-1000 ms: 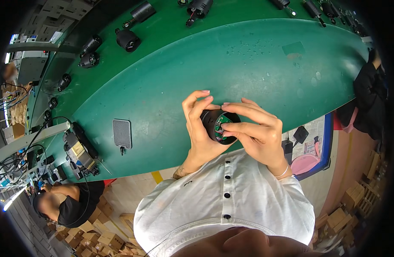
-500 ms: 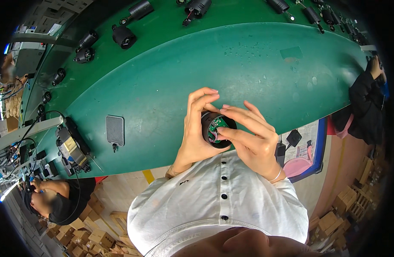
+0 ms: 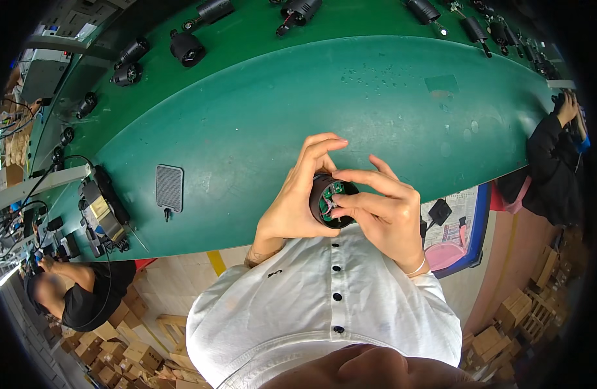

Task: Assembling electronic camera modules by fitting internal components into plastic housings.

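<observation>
My left hand (image 3: pixel 292 204) is wrapped around a short black cylindrical housing (image 3: pixel 316 194), its open end tilted up toward me. Inside the housing sits a green circuit board (image 3: pixel 337 188), with some thin wires partly visible beside it. The thumb and index finger of my right hand (image 3: pixel 394 211) are pinched together inside the opening, close to the board; whatever they grip is hidden by the fingertips. A flat dark grey textured rectangular piece (image 3: pixel 169 188) with a small black tab lies on the green work surface (image 3: pixel 246 149) to the left.
Several black cylindrical units (image 3: pixel 187 48) stand along the far green strip. At left are a boxy device (image 3: pixel 104 214) with cables and a seated person (image 3: pixel 78 292). Right of me lies a blue-rimmed tray (image 3: pixel 483 227) with a pink dish (image 3: pixel 444 255); another person's dark sleeve (image 3: pixel 548 155) is beyond.
The view has shifted slightly. My left fingers have moved a little around the housing, and my right thumb and index finger have shifted slightly within its opening.
</observation>
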Demonstrator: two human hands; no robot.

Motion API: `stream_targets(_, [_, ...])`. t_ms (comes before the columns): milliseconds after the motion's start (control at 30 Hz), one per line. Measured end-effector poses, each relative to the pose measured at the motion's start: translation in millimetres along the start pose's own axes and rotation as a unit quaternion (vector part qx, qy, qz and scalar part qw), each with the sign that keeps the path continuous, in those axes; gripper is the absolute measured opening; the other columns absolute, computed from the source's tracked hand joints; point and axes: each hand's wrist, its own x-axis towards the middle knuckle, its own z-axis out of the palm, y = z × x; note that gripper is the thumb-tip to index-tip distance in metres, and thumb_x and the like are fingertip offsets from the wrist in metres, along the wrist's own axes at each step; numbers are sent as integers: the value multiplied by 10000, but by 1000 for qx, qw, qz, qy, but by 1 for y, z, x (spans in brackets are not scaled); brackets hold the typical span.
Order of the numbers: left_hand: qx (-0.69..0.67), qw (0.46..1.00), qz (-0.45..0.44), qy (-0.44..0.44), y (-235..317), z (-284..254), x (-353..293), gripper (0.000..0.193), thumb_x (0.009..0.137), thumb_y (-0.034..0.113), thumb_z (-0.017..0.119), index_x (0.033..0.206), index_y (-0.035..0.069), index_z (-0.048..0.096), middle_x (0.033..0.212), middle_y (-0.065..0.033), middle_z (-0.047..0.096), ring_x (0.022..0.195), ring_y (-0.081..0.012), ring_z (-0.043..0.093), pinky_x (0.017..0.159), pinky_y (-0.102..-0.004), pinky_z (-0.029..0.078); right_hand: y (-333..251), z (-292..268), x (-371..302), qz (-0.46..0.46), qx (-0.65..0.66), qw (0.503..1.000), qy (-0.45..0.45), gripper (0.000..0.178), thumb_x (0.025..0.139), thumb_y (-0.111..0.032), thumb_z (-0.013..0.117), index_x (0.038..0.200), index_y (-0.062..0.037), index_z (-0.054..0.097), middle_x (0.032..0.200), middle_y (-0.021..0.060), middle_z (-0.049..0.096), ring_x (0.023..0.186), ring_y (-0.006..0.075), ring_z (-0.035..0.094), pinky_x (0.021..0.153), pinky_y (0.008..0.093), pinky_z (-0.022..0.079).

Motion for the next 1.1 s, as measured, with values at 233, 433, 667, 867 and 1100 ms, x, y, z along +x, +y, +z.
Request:
stream_targets(233, [6,998,21,-50,-8,-2,1,1026,415,3,752,1369,30,375,1347,-157,377,783,-154,469,702,-266,425,0,5,-3,-23,-33,999,8,100,670,-37,758,758,-83,745,1026,67,710,837,215,673,1029,529,391])
stream_targets(433, [13,998,20,-60,-6,-4,-1,1048,399,-2,738,1381,28,372,1336,-158,400,778,-152,468,705,-262,424,-5,4,-2,-45,-61,997,13,109,659,-19,761,755,-67,743,1037,76,713,848,218,682,1052,530,372])
stream_targets(667, [26,996,-24,-86,-4,-4,-1,1055,394,4,740,1385,29,381,1337,-158,410,784,-153,477,713,-261,428,2,-3,-3,23,-3,998,-53,107,639,-25,779,730,-57,733,1054,84,713,903,240,695,1063,528,367])
stream_targets(867, [5,997,21,-69,-4,-5,2,1059,400,-2,755,1389,73,384,1311,-109,400,820,-196,474,753,-301,436,2,11,-7,-83,-77,993,44,133,631,-33,790,747,-59,732,1048,85,714,894,244,692,1055,510,379])
stream_targets(1100, [-54,998,21,-38,-8,0,0,1103,396,6,762,1417,68,348,1337,-119,368,849,-197,477,766,-300,434,-12,3,10,85,145,985,41,245,599,-12,805,831,-47,736,1050,123,711,917,255,685,982,410,456])
